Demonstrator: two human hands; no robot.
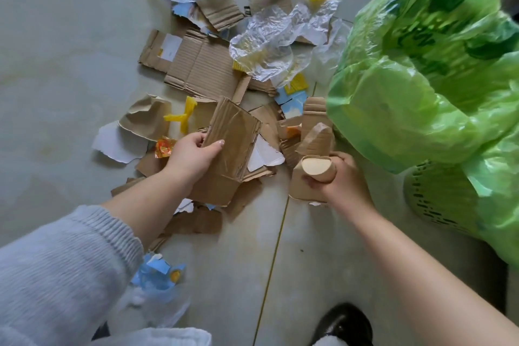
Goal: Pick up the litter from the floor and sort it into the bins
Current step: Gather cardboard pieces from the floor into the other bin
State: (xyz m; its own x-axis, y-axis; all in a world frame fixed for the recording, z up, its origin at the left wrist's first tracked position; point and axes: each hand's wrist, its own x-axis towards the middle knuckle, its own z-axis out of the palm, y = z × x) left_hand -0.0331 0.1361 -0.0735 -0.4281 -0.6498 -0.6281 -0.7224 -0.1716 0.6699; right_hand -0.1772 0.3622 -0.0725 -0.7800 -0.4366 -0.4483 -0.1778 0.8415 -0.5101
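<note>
While the left hand (193, 156) grips a flat cardboard piece (229, 149) at centre frame, thumb curled over its face, the right hand (341, 177) just right of it clamps a bundle of folded cardboard scraps (316, 168). More cardboard, crumpled clear plastic (269, 45) and yellow scraps (181, 118) litter the floor (56, 64) above them. A green-bagged bin (438, 70) fills the right side.

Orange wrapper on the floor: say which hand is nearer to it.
Left. The left hand sits right beside the orange wrapper, holding cardboard; the right hand is far across the pile.
</note>
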